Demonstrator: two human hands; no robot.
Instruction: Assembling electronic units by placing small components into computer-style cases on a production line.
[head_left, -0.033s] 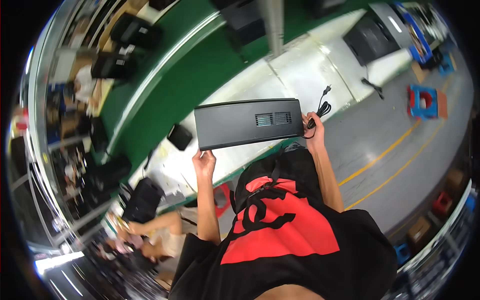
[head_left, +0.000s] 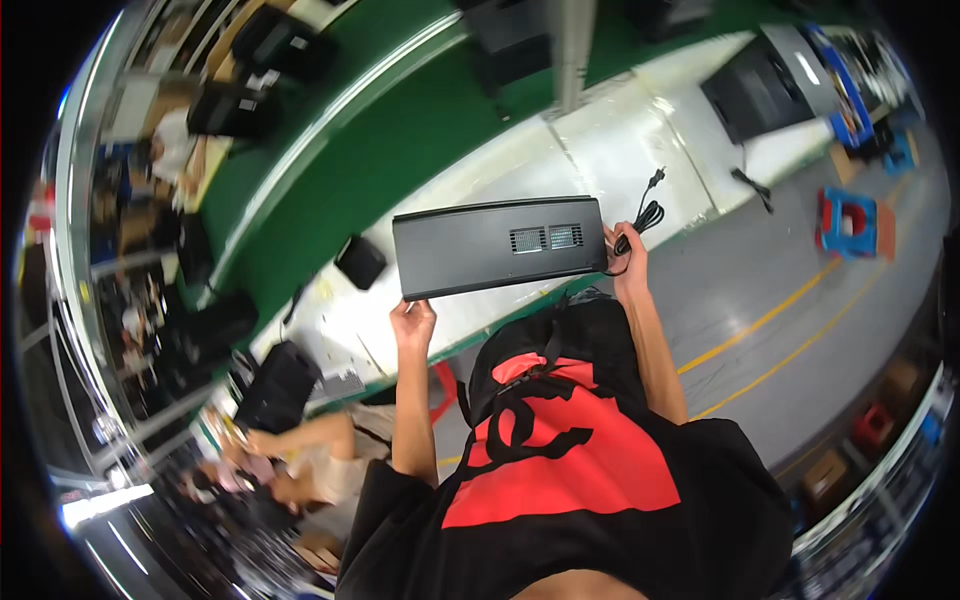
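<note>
While left fingers (head_left: 422, 309) support a black box (head_left: 497, 248), right fingers (head_left: 632, 237) grip it.

Bold black lettering-like marks (head_left: 572, 438) across the red panel (head_left: 620, 485) of your black shirt (head_left: 735, 490), no words you can make out there

Here the person's left hand (head_left: 412, 322) has the near left corner of a long black case (head_left: 455, 250), the right hand (head_left: 628, 265) clasps its right end by a bundled black cable (head_left: 650, 216), and a white worktop (head_left: 625, 140) spreads beyond.
</note>
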